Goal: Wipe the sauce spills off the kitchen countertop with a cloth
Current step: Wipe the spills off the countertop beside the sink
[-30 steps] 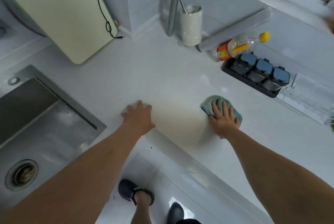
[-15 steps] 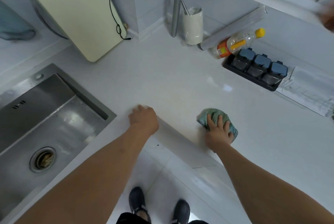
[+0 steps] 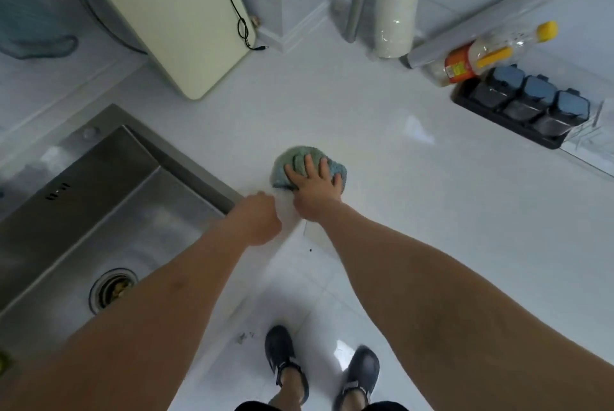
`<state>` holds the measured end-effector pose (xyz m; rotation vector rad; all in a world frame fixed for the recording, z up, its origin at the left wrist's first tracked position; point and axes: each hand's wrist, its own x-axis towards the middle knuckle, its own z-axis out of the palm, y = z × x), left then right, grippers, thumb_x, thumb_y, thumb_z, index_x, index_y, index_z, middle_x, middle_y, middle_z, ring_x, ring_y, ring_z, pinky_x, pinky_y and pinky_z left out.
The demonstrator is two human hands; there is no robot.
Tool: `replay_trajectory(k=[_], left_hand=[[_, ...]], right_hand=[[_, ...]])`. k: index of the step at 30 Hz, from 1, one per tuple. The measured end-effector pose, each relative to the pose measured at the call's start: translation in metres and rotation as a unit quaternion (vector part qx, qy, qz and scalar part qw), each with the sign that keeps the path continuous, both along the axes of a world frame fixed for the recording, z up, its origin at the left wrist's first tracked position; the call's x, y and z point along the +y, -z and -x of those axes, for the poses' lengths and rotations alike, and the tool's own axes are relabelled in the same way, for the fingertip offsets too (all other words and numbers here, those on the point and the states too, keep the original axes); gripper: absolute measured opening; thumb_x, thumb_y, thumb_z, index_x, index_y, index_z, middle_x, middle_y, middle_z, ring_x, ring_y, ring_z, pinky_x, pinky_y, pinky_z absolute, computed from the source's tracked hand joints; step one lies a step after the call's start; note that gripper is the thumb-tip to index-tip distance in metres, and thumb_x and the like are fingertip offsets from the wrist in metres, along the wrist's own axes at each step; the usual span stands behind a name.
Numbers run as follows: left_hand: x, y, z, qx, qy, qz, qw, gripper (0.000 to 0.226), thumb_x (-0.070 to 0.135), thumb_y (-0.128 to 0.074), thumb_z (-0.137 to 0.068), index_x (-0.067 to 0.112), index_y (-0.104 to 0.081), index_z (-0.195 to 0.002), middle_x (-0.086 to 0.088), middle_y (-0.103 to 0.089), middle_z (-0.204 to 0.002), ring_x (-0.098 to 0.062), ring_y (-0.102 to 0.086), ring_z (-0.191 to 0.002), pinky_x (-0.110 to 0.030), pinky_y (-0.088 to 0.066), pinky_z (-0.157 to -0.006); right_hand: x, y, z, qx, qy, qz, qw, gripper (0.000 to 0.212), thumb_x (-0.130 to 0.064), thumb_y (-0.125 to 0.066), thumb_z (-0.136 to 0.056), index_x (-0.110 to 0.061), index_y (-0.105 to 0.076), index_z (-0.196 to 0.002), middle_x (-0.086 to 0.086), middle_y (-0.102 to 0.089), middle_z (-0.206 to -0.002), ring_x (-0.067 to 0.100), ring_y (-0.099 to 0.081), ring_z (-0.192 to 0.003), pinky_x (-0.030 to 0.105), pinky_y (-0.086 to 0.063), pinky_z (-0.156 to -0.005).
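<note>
Wiping is under way: the cloth (image 3: 300, 161) is pressed flat by the right hand (image 3: 315, 191), just right of the sink (image 3: 99, 198). The left hand (image 3: 257, 219) is braced at the countertop (image 3: 432, 228) edge, its grip indiscernible. A faint yellowish smear beyond the cloth seemingly needs wiping next.

No lettering is legible anywhere (the bottle (image 3: 478, 55) has an orange label, its print too blurred to read).

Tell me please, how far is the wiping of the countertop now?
In hand: the right hand presses the green cloth flat on the countertop, near its front edge beside the sink. The left hand rests at that edge. Done: the surface toward the spice rack looks white, with only glare. Left: a faint yellowish tinge beside the cloth may be residue; the picture is too blurred to be sure.
</note>
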<state>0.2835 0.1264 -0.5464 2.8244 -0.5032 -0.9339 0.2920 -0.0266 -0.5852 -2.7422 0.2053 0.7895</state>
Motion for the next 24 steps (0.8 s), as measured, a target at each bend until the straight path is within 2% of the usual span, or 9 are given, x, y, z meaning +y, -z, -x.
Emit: replay_trajectory(k=[4,8,10,12,14,15,17,20,24], left_hand=[[0.013,0.0,0.0,0.003,-0.035,0.053,0.998,0.036,0.007,-0.046,-0.098,0.003,-0.056,-0.132,-0.017,-0.06,-0.135,-0.033,-0.058,-0.121,-0.036,-0.045,-0.097],[0.006,-0.008,0.006,0.026,-0.03,0.038,0.998,0.029,0.007,-0.046,-0.096,-0.001,-0.058,-0.122,-0.016,-0.059,-0.126,-0.03,-0.061,-0.109,-0.033,-0.049,-0.086],[0.0,-0.012,0.009,0.028,-0.018,0.023,0.999,0.03,0.007,-0.046,-0.097,-0.006,-0.058,-0.121,-0.019,-0.06,-0.123,-0.03,-0.062,-0.107,-0.031,-0.049,-0.082],[-0.004,-0.017,0.013,0.03,-0.003,0.013,0.999,0.033,0.008,-0.045,-0.098,-0.009,-0.056,-0.124,-0.023,-0.06,-0.126,-0.032,-0.061,-0.111,-0.032,-0.048,-0.088],[-0.005,-0.02,0.014,0.028,0.014,0.009,0.999,0.027,0.008,-0.046,-0.098,-0.006,-0.061,-0.115,-0.024,-0.063,-0.12,-0.032,-0.062,-0.108,-0.031,-0.046,-0.085],[-0.005,-0.021,0.014,0.026,0.023,0.008,0.999,0.021,0.009,-0.047,-0.097,-0.003,-0.062,-0.105,-0.023,-0.065,-0.116,-0.032,-0.063,-0.105,-0.03,-0.044,-0.079],[-0.003,-0.02,0.013,0.024,0.023,0.012,0.999,0.014,0.011,-0.049,-0.096,0.002,-0.059,-0.09,-0.02,-0.067,-0.107,-0.032,-0.064,-0.099,-0.03,-0.041,-0.072],[-0.002,-0.018,0.012,0.035,0.012,0.021,0.999,0.012,0.01,-0.05,-0.094,0.004,-0.058,-0.087,-0.02,-0.067,-0.105,-0.032,-0.064,-0.097,-0.029,-0.042,-0.072],[-0.004,-0.011,0.01,0.037,-0.042,0.042,0.998,0.016,0.006,-0.053,-0.094,-0.003,-0.062,-0.102,-0.018,-0.066,-0.11,-0.031,-0.063,-0.094,-0.032,-0.05,-0.076]], right_hand=[[0.018,0.012,0.026,-0.072,-0.107,-0.026,0.991,0.077,-0.008,-0.047,-0.092,-0.034,-0.023,-0.161,-0.005,-0.005,-0.171,0.025,0.001,-0.158,0.051,-0.006,-0.126],[-0.048,0.015,0.077,-0.124,-0.075,-0.035,0.989,0.071,0.006,-0.048,-0.087,-0.021,-0.046,-0.153,0.006,-0.021,-0.168,0.031,-0.014,-0.156,0.043,-0.014,-0.127],[-0.085,0.004,0.105,-0.087,-0.073,-0.012,0.993,0.059,0.005,-0.052,-0.089,-0.018,-0.058,-0.144,0.005,-0.02,-0.168,0.03,-0.013,-0.157,0.042,-0.016,-0.126],[-0.109,-0.015,0.133,-0.045,-0.034,0.02,0.998,0.039,-0.012,-0.061,-0.092,-0.022,-0.071,-0.129,0.0,-0.036,-0.162,0.024,-0.03,-0.151,0.038,-0.035,-0.117],[-0.127,-0.036,0.146,-0.024,0.055,0.098,0.993,0.021,-0.033,-0.065,-0.088,-0.021,-0.077,-0.099,0.003,-0.072,-0.124,0.024,-0.065,-0.116,0.03,-0.052,-0.088],[-0.134,-0.047,0.145,-0.01,0.111,0.134,0.985,0.02,-0.036,-0.066,-0.084,-0.017,-0.073,-0.086,0.005,-0.075,-0.098,0.027,-0.07,-0.092,0.029,-0.051,-0.074],[-0.143,-0.066,0.133,0.017,0.226,0.145,0.963,0.015,-0.026,-0.07,-0.076,-0.015,-0.063,-0.069,0.007,-0.067,-0.076,0.026,-0.064,-0.071,0.028,-0.046,-0.064],[-0.139,-0.075,0.104,-0.03,0.312,0.071,0.947,0.014,-0.011,-0.056,-0.079,-0.016,-0.069,-0.078,0.007,-0.071,-0.088,0.025,-0.063,-0.073,0.029,-0.048,-0.066],[-0.095,-0.053,0.062,-0.145,0.181,-0.03,0.972,0.037,-0.021,-0.053,-0.095,-0.03,-0.067,-0.128,0.004,-0.058,-0.14,0.031,-0.057,-0.121,0.037,-0.049,-0.098]])
